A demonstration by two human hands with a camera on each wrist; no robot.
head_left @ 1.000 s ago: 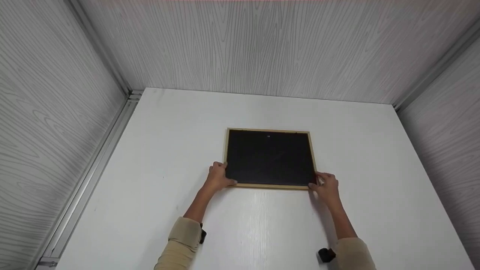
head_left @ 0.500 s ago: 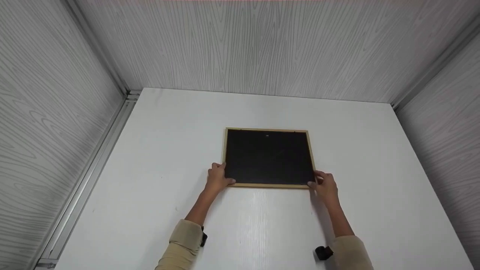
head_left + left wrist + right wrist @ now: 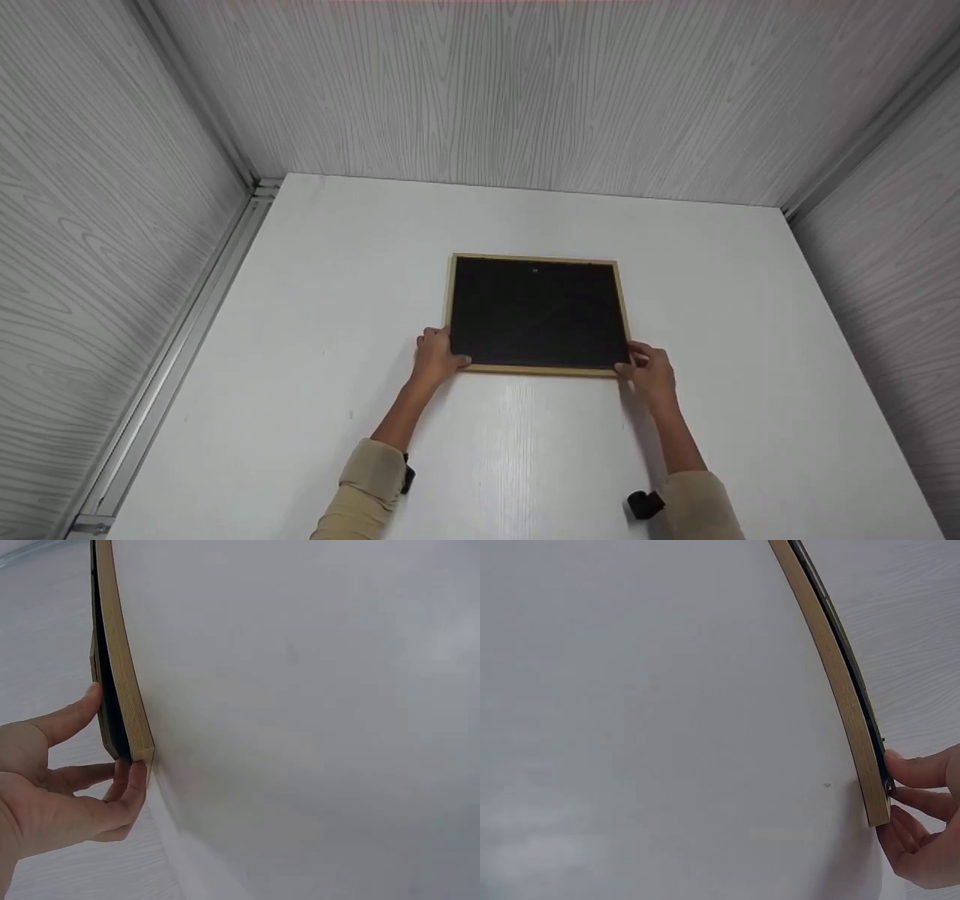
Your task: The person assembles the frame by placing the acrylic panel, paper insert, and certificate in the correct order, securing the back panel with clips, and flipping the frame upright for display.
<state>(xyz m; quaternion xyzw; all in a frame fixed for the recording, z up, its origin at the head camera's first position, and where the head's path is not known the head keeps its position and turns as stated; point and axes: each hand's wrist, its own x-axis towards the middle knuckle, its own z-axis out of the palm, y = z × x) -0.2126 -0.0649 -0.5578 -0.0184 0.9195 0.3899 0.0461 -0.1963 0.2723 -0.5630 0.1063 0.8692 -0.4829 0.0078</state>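
A picture frame (image 3: 536,370) with a light wooden border and a black panel (image 3: 538,315) lies across the middle of the white table in the head view. My left hand (image 3: 435,358) grips its near left corner, thumb over the border. At the near right corner my right hand (image 3: 652,375) pinches the border between thumb and fingers. The left wrist view shows the frame's side (image 3: 124,652) edge-on, with the left thumb (image 3: 71,720) on the panel side and fingertips under the corner. From the right wrist, the wooden edge (image 3: 840,682) runs down into the right fingers.
The white table (image 3: 337,262) spreads around the frame on every side. Grey wood-grain walls stand at the back (image 3: 510,97), left and right (image 3: 892,247). A metal rail (image 3: 187,322) follows the left edge. A black camera (image 3: 645,505) sits at the right wrist.
The whole head view has shifted very slightly. Both hands keep their hold on the frame's near corners, and the frame stays in the same place on the table.
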